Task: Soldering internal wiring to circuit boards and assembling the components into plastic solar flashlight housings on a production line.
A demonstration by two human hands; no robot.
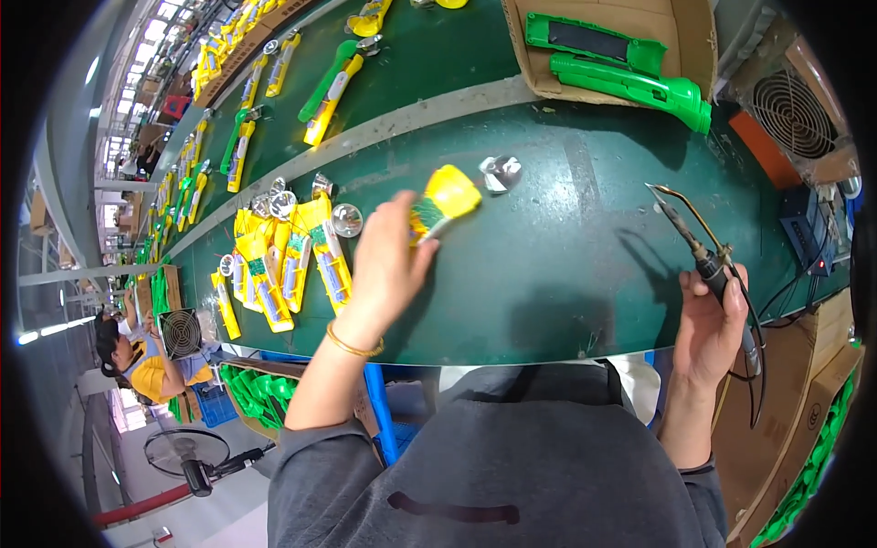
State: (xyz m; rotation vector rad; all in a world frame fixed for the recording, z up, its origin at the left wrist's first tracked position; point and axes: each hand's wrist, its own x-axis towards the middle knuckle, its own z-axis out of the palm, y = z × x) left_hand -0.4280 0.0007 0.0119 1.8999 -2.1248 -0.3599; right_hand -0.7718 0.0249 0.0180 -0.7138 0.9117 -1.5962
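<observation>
Yellow part (451, 191) in my left hand (388, 251), soldering iron (709, 263) in my right hand (711, 329)

The fingers of my left hand are closed around the near end of the yellow part, which is a little blurred; its wide end points away from me, and a patch of green board shows near my fingers. I can't tell whether it touches the green surface (512, 310). Just beyond it, to the right, lies a silver reflector (501, 173).

My right fingers are wrapped around the iron's dark handle, its tip pointing up and to the left, well apart from the yellow part. A thin brass tube curves beside the tip, and a black cable (755, 402) hangs below my hand.

To my left is a cluster of yellow pieces (271, 297) with silver reflectors among them. Ahead on the right, a cardboard box (681, 32) holds green casings (630, 87).
</observation>
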